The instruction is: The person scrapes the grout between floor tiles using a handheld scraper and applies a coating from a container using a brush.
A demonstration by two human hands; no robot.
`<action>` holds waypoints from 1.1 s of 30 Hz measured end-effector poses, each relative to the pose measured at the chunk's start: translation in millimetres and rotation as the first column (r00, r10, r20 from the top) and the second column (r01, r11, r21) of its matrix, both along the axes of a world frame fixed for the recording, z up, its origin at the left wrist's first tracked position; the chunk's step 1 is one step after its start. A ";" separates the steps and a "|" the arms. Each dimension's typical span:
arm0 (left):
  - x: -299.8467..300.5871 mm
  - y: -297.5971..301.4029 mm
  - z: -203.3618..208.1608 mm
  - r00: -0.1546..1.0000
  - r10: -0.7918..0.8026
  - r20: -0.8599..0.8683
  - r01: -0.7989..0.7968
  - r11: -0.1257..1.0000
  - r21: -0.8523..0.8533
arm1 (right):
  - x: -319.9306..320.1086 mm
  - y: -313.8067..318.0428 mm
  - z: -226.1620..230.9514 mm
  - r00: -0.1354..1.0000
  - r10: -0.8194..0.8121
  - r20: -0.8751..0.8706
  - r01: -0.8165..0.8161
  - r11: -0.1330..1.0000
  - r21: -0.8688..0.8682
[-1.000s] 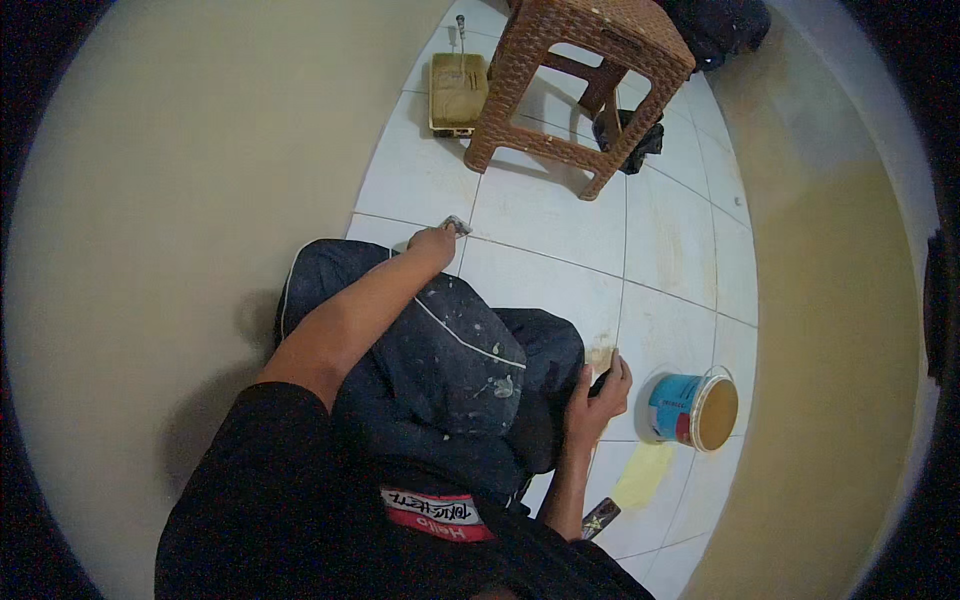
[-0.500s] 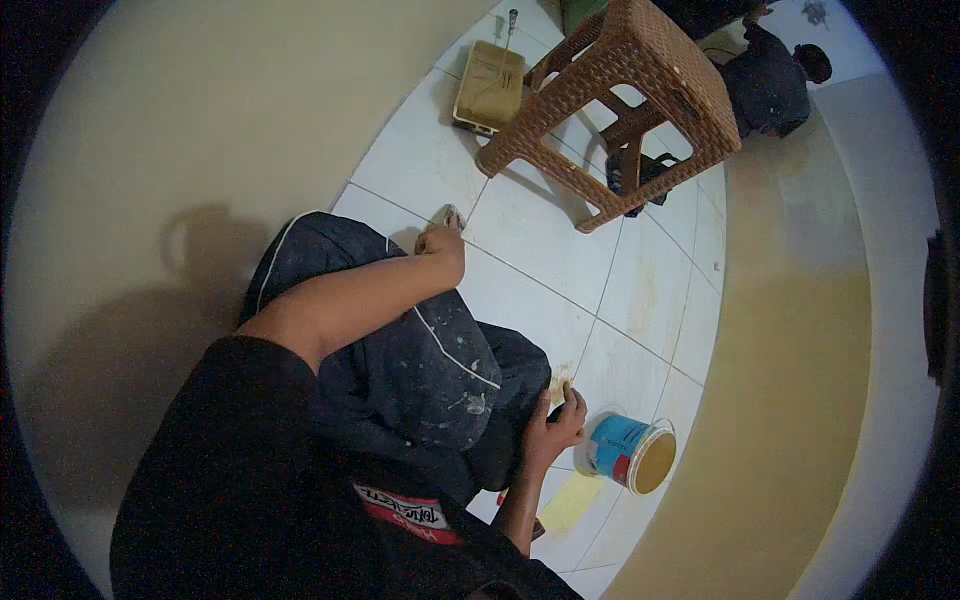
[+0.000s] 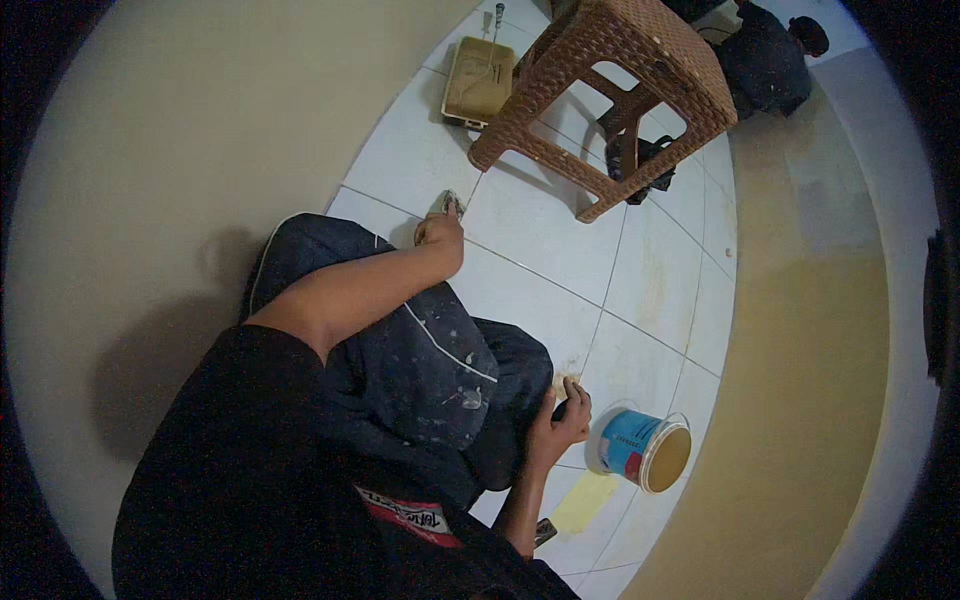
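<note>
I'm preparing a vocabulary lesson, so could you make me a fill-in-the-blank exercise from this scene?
1. The small tool is held in the person's ____ hand.
2. The stool's colour is ____.
3. The floor tiles are mainly ____.
4. The bucket's label is mostly ____.

Missing words: left; brown; white; blue.

The floor (image 3: 545, 285) extends between a left wall (image 3: 180, 150) and a right wall (image 3: 800, 400). A small tool (image 3: 452, 203) projects ahead of the left hand (image 3: 438, 232). Farther ahead stands the stool (image 3: 665, 60), with the tray (image 3: 463, 122) to its left and a bag (image 3: 657, 165) partly behind its legs. The bucket (image 3: 628, 440) stands right of the right hand (image 3: 558, 432); a sheet (image 3: 583, 503) lies between bucket and right forearm
</note>
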State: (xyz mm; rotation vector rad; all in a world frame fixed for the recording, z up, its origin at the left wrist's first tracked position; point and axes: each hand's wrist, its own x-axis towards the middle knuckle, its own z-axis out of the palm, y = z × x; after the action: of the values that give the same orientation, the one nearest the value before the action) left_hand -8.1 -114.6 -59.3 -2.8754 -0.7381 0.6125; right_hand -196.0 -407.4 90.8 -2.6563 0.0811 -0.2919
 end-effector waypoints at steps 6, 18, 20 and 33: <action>-4.1 -18.3 7.3 0.992 -0.038 -0.120 0.057 0.986 0.159 | -0.3 -1.9 3.4 0.999 -0.008 0.041 0.007 1.000 0.014; 4.7 -7.0 0.0 0.995 -0.076 -0.068 0.084 0.989 0.121 | -0.6 -1.6 7.0 0.999 -0.005 0.033 0.003 0.997 0.078; 8.9 3.6 -2.6 0.987 -0.126 -0.095 0.141 0.976 0.168 | -0.2 1.1 4.4 0.999 0.002 0.038 -0.006 0.995 0.098; 8.7 -8.0 5.2 0.981 -0.172 -0.093 0.190 0.951 0.246 | -4.5 -4.4 1.0 0.997 -0.018 0.071 0.009 0.993 0.114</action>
State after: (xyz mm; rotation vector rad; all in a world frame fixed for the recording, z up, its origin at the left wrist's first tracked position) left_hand 0.6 -122.6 -54.1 -2.6323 -0.4944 0.5483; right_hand -200.5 -411.8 91.8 -2.5304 0.0898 -0.3762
